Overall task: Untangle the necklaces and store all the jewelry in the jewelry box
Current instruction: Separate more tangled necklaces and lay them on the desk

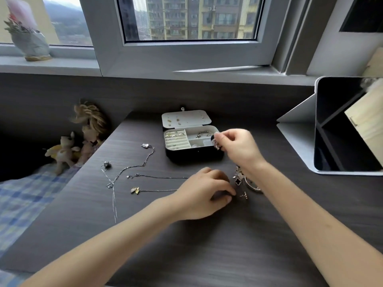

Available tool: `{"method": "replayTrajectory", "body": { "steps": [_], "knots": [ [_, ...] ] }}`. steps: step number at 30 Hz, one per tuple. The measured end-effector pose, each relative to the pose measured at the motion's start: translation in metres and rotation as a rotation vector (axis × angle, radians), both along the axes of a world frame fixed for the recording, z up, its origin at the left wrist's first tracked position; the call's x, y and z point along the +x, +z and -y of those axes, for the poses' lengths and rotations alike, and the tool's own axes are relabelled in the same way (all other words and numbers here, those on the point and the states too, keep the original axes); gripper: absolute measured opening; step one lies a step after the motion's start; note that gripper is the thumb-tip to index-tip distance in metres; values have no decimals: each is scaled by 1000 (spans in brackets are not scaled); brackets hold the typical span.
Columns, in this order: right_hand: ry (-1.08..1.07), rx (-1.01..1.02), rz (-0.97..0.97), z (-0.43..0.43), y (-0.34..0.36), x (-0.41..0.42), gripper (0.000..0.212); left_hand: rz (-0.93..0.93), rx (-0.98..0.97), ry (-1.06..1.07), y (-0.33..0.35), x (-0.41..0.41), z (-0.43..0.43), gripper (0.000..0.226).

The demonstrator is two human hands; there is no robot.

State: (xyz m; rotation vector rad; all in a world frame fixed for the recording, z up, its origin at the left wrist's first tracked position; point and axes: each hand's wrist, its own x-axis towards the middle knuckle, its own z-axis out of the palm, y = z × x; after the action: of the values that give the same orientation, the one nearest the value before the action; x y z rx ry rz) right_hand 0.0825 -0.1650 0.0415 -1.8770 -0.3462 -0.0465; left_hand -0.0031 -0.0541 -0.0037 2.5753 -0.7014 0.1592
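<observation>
While the left hand (204,193) curls, the right hand (236,146) pinches jewelry (215,142).

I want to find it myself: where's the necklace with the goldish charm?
Start at the open jewelry box on the dark desk. Look left of the left hand: the nearer of two sideways chains ends in the goldish charm. The other pendants there are silver.

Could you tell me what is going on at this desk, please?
A person is putting jewelry away. Their right hand pinches a small piece over the open jewelry box, while the left hand rests curled on the desk over chain ends. Several necklaces lie spread out to the left, and a bracelet sits beside the right wrist.
</observation>
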Motion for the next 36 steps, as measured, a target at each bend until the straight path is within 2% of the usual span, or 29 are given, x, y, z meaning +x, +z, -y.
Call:
{"method": "replayTrajectory", "body": {
  "steps": [4,7,9,11,14,17,23,27,30,32,36],
  "knots": [
    [50,154,-48,28,28,-18,18,-52,-109,13,5,14,3,43],
    [164,136,-90,51,36,-42,18,-79,-221,17,10,20,1,22],
    [250,33,-127,63,29,-60,16,-56,-282,62,11,20,-5,12],
    [325,-103,-142,69,16,-77,17,-17,-326,125,12,17,-11,12],
    [375,-362,0,71,-7,-92,16,-40,-371,160,17,7,-17,13],
    [374,-522,179,65,-25,-102,10,-186,-420,81,26,-6,-21,14],
    [445,-516,217,58,-21,-91,10,-353,-351,-11,41,-10,-29,11],
    [421,-418,163,64,-13,-71,4,-339,-284,-25,35,-8,-33,8],
    [496,-404,135,64,-17,-71,5,-296,-240,-84,28,-14,-35,5],
    [549,-459,157,65,-21,-76,12,-279,-230,-122,23,-21,-38,7],
    [579,-649,239,66,-27,-85,26,-260,-136,-110,15,-35,-37,28]
  ]
}}
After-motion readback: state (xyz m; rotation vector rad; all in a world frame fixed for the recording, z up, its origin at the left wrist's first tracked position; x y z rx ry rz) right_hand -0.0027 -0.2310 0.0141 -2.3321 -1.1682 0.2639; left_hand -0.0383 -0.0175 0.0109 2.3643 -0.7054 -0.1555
